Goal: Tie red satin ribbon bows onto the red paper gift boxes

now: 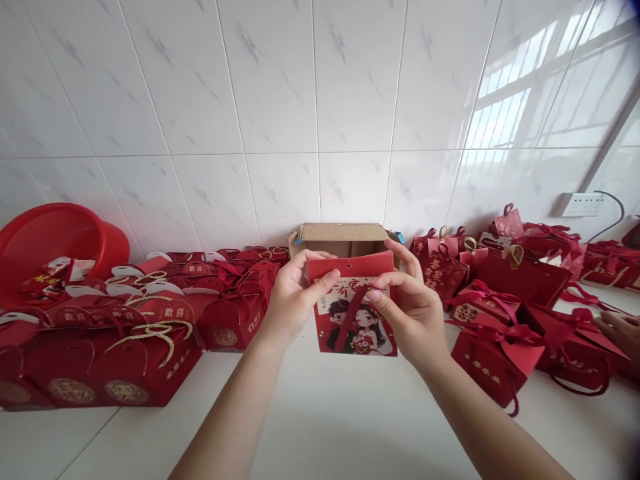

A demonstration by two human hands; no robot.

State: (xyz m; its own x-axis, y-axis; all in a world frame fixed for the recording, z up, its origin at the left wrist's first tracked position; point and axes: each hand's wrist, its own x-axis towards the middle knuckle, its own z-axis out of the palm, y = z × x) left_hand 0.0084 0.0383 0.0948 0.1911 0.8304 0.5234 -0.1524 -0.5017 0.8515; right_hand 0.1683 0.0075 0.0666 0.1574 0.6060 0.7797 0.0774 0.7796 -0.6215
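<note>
bare L hand (291,297), R hand (413,310) ditto, slim fingers (400,282), bare forearms (237,407)

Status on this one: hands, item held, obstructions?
Left hand gripping flat, rectangular red card printed with cartoon couple. Right hand pinching narrow dark-red ribbon before it. Brown cardboard box behind; nothing visibly blocking either hand.

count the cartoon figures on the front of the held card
2: a dark-suited figure at the card's left, partly covered by the ribbon, and a veiled figure at its right. No others seem hidden.
</note>
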